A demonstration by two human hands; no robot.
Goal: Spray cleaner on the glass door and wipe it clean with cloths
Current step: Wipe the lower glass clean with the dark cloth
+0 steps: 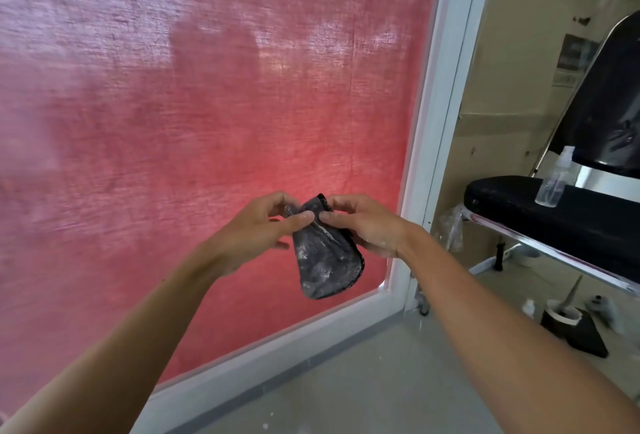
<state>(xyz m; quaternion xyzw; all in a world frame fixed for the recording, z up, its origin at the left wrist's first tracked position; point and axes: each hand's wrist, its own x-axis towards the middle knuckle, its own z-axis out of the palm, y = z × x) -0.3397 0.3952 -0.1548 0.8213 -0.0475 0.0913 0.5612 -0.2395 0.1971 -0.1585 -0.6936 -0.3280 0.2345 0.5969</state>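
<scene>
Cloth, dark and dusty, hangs at centre frame, pinched at its top by left hand and right hand, thumbs nearly meeting. Glass door fills behind; spray bottle stands on chair at three o'clock.

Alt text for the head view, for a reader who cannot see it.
Both hands, left hand and right hand, pinch a crumpled dark grey cloth before a glass door backed by red fabric. A clear plastic spray bottle stands on a black padded chair to the right.
</scene>
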